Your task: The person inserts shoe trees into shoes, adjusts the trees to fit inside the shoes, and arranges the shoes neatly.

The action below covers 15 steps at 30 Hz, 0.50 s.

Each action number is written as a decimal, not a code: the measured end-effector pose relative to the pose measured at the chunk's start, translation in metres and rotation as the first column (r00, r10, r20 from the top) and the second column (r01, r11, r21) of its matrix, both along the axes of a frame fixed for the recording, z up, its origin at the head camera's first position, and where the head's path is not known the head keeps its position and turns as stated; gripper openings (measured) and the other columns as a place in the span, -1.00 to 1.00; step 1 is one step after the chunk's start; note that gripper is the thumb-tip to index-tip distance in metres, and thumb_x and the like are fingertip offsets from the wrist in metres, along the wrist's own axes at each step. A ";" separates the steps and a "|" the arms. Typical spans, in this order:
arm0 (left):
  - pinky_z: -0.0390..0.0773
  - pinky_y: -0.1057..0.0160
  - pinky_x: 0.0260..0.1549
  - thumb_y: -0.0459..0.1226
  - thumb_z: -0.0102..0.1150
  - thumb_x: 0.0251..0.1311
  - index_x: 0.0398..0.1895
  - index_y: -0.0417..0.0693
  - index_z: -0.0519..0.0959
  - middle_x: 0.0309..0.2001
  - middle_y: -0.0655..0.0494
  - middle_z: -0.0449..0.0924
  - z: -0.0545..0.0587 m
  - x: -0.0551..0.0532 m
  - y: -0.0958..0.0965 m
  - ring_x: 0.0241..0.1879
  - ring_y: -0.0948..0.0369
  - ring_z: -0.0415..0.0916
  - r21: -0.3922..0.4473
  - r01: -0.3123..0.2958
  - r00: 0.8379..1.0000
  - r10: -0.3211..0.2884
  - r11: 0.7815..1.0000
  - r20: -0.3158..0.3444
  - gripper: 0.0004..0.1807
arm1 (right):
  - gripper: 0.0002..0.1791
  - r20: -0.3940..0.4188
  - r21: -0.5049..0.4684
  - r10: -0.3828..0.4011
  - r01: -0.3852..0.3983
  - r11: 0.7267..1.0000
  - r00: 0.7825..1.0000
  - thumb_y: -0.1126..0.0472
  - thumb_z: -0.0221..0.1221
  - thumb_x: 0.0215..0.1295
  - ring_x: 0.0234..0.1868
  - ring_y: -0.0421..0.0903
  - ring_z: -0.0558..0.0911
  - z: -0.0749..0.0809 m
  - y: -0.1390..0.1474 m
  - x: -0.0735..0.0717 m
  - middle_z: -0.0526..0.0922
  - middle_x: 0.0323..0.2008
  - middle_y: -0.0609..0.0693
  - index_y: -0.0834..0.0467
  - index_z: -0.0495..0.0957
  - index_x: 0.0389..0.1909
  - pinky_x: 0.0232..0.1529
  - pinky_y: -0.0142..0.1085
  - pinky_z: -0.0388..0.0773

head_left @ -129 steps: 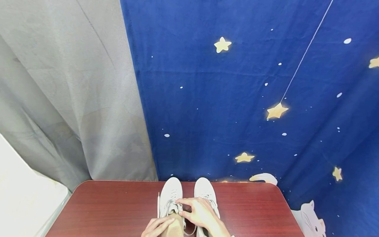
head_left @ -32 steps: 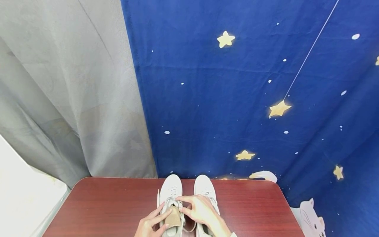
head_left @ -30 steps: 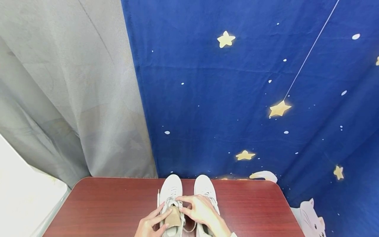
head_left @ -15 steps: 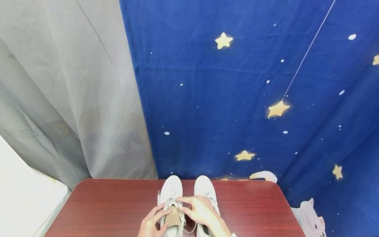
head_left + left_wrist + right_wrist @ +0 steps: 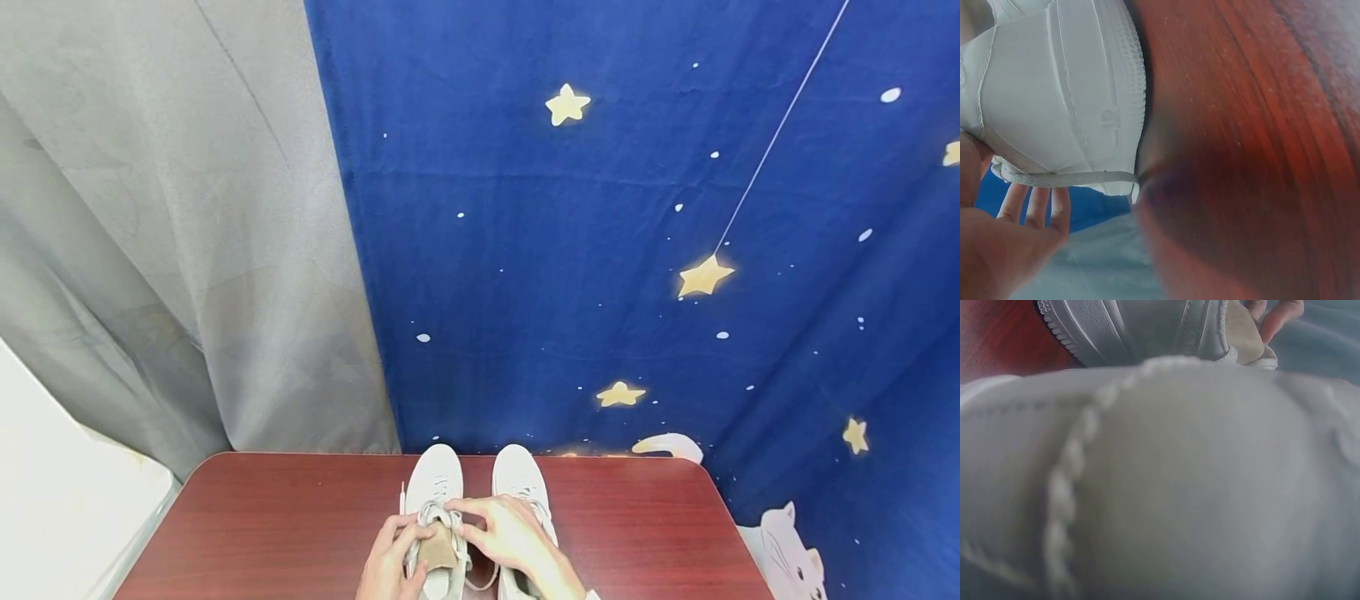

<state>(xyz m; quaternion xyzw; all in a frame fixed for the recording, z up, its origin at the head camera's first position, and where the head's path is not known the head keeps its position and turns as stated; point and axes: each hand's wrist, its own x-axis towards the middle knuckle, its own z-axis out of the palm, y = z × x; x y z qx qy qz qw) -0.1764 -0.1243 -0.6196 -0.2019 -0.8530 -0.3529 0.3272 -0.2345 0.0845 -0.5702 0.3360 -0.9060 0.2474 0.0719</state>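
Two white lace-up sneakers stand side by side, toes away from me: the left sneaker [image 5: 432, 468] and the right sneaker [image 5: 517, 468]. The left one's tongue [image 5: 437, 550] stands up, its beige lining facing me. My left hand [image 5: 390, 560] pinches the tongue's left edge between thumb and forefinger; in the left wrist view its other fingers [image 5: 1036, 203] extend past the shoe's side. With thumb and forefinger, my right hand [image 5: 510, 533] pinches the shoelace [image 5: 435, 510] at the tongue's right, its palm over the right sneaker. The right wrist view is mostly filled by a blurred white shoe.
The sneakers stand on a reddish-brown wooden table [image 5: 300, 517], near its far edge. A grey curtain [image 5: 225, 250] and a blue star-patterned curtain [image 5: 525, 250] hang behind. One lace end [image 5: 1072, 180] hangs down the left sneaker's outer side.
From lower on the left sneaker, my left hand has come up to the tongue's edge, its fingers bending more lately. The tongue looks shorter than at first. My right hand stays at the lace.
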 end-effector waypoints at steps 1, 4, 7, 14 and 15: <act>0.35 0.45 -0.21 -0.42 0.33 -0.55 -0.22 0.14 0.57 -0.09 0.05 0.44 0.000 0.000 0.000 -0.19 0.19 0.44 0.003 0.010 1.000 -0.010 1.000 0.000 -0.41 | -0.62 0.002 -0.001 0.002 -0.002 1.000 1.000 -0.09 0.18 0.12 -0.77 -0.52 0.21 0.000 0.000 0.000 0.21 -0.86 -0.47 -0.45 0.47 0.00 -0.71 -0.50 0.13; 0.34 0.39 -0.21 -0.41 0.29 -0.55 -0.23 0.11 0.57 -0.10 0.03 0.43 -0.001 -0.002 -0.001 -0.19 0.17 0.42 -0.009 0.018 1.000 -0.018 1.000 -0.007 -0.43 | -0.62 -0.004 0.000 0.002 -0.002 1.000 1.000 -0.09 0.18 0.12 -0.77 -0.51 0.21 -0.001 -0.001 0.000 0.21 -0.85 -0.47 -0.45 0.47 0.00 -0.71 -0.50 0.13; 0.36 0.33 -0.23 -0.39 0.28 -0.55 -0.25 0.12 0.58 -0.12 0.05 0.42 0.000 -0.003 0.000 -0.19 0.19 0.40 -0.051 -0.006 1.000 0.006 0.999 -0.003 -0.45 | -0.62 -0.011 0.006 -0.004 0.004 1.000 1.000 -0.10 0.18 0.11 -0.77 -0.49 0.20 -0.001 -0.001 0.000 0.21 -0.85 -0.44 -0.46 0.47 -0.01 -0.71 -0.50 0.12; 0.45 0.31 -0.32 -0.39 0.34 -0.55 -0.33 0.16 0.58 -0.14 0.09 0.46 0.005 -0.002 0.002 -0.22 0.26 0.45 -0.114 -0.065 0.998 0.064 0.991 -0.013 -0.50 | -0.62 0.002 0.008 -0.015 0.015 1.000 1.000 -0.09 0.18 0.10 -0.76 -0.50 0.23 0.001 -0.002 0.002 0.26 -0.84 -0.43 -0.46 0.48 -0.02 -0.69 -0.49 0.16; 0.46 0.31 -0.33 -0.39 0.35 -0.54 -0.34 0.17 0.58 -0.14 0.09 0.46 0.006 -0.002 0.002 -0.22 0.27 0.45 -0.123 -0.075 0.997 0.074 0.989 -0.016 -0.51 | -0.62 0.003 0.010 -0.017 0.017 1.000 1.000 -0.08 0.19 0.10 -0.76 -0.49 0.22 0.001 -0.002 0.002 0.25 -0.85 -0.43 -0.46 0.48 -0.02 -0.70 -0.49 0.15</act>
